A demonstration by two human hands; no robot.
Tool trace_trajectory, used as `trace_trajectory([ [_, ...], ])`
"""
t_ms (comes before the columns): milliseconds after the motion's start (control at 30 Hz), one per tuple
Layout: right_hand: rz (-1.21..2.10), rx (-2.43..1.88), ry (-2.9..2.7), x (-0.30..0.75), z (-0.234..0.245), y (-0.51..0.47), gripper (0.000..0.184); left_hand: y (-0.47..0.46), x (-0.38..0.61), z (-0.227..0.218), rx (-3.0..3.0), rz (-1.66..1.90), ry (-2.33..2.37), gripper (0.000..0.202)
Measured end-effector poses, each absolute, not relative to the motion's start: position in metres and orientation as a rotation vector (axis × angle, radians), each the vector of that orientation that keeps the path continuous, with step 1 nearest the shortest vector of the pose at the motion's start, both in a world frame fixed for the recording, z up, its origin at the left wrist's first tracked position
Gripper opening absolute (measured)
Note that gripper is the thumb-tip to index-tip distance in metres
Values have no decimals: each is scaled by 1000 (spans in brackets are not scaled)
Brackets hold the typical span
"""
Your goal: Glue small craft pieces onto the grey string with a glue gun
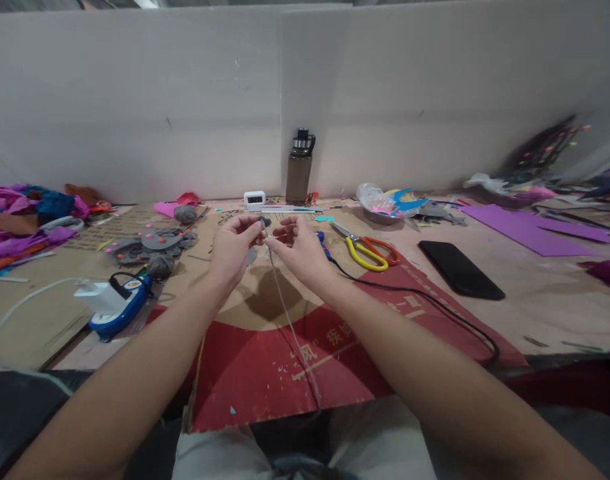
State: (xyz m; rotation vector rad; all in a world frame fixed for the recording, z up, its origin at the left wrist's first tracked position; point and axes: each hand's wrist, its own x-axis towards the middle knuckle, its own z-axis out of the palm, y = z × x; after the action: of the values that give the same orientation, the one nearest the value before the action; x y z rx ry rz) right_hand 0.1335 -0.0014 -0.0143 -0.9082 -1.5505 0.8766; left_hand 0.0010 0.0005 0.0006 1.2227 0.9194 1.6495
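Note:
Both hands meet above the cardboard, fingertips almost touching. My left hand (236, 245) is closed in a pinch around a small dark grey piece (265, 221), mostly hidden by the fingers; its kind is unclear. Thumb and forefinger of my right hand (301, 250) pinch a thin grey yarn (283, 303) beside it. From the fingertips the yarn runs down over the cardboard's front edge. Left of my hands lie grey balls of yarn (161, 266) and a pile of grey cut pieces (152, 245) with pink dots.
Red-printed cardboard (245, 373) covers the table. Scissors (367, 250) with yellow and red handles and a black phone (459, 269) lie right. A bottle (299, 170) and white clock (255, 199) stand behind. A blue power strip (117, 317) sits left; a black cable (425, 291) crosses right.

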Motion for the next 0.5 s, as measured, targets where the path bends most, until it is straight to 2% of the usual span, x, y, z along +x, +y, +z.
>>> trace_trajectory([
  [233,1106,-784,-1449,128,-17,0,37,-6,4,2,1491,1682,1118,7],
  [500,1146,-775,-1382,135,-9,2,25,-3,3,0,1267,1494,951,16],
])
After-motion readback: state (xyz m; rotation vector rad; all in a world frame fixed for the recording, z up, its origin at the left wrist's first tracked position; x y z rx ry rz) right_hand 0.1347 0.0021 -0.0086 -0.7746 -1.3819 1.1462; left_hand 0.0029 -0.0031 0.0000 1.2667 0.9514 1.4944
